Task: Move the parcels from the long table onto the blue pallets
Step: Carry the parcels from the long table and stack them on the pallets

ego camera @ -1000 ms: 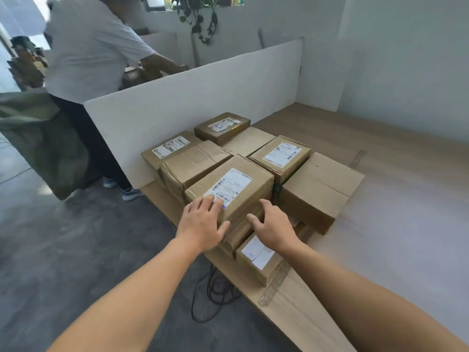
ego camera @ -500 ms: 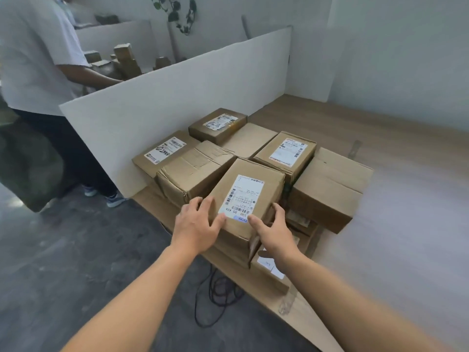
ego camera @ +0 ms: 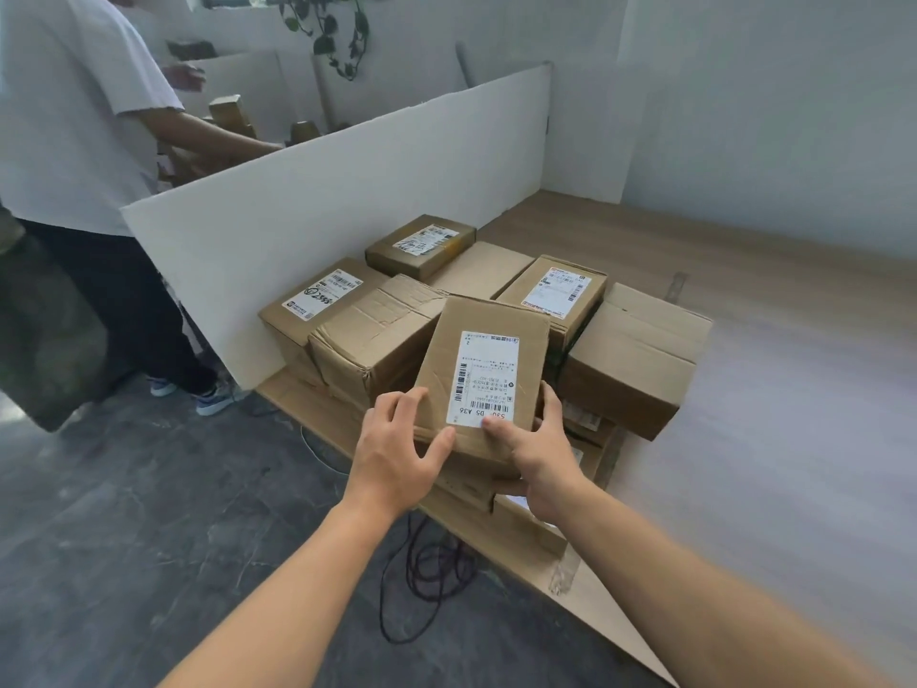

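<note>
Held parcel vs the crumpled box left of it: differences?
The held parcel is tilted, gripped by the left hand and right hand; the crumpled box rests flat, untouched. The held parcel carries a white label and looks smooth; the crumpled box is creased, unlabelled on top. Both are brown cardboard.

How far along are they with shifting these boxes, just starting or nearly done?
No blue pallet shows in this view, so nothing can be counted as delivered. In hand: the left hand and right hand grip the labelled parcel, tilted up off the stack. Left: at least six more parcels on the long table, among them the crumpled box and the plain box.
</note>
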